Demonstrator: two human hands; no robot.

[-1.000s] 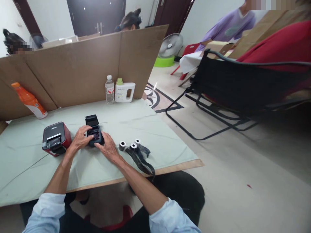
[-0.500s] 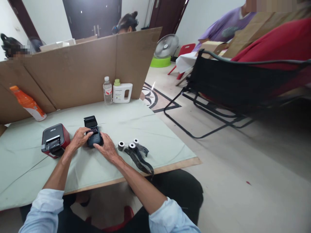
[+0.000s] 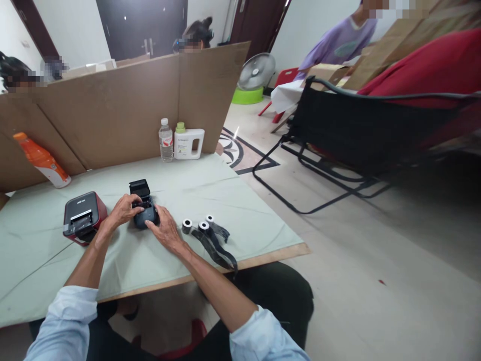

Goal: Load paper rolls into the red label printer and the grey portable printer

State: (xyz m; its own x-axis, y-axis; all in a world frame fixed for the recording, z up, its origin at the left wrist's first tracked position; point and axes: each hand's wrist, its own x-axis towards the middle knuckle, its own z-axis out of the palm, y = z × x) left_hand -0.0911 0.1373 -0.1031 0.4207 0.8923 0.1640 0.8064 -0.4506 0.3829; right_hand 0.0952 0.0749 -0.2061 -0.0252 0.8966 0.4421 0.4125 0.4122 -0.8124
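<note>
A small dark label printer (image 3: 145, 219) sits on the table with its lid (image 3: 140, 187) raised at the back. My right hand (image 3: 166, 228) grips its right side, thumb along the front edge and fingers round the far side. Reaching in from the left, my left hand (image 3: 126, 208) has its fingers closed at the open compartment, where a dark piece is partly hidden by them. To the right lie several small rolls, among them one black-and-white roll (image 3: 187, 226), with loose black ribbon (image 3: 216, 249) trailing toward the table's front edge.
A larger black-and-red printer (image 3: 84, 216) stands left of my left hand. At the back are an orange bottle (image 3: 42, 161), a clear water bottle (image 3: 166, 140) and a white jug (image 3: 189, 144), before a cardboard screen (image 3: 124, 110). A black folding chair (image 3: 349, 135) stands at right.
My left fingers have shifted slightly within the printer's compartment, and the dark piece there sits differently. The right hand keeps its hold. A person in purple at the back right has leaned left.
</note>
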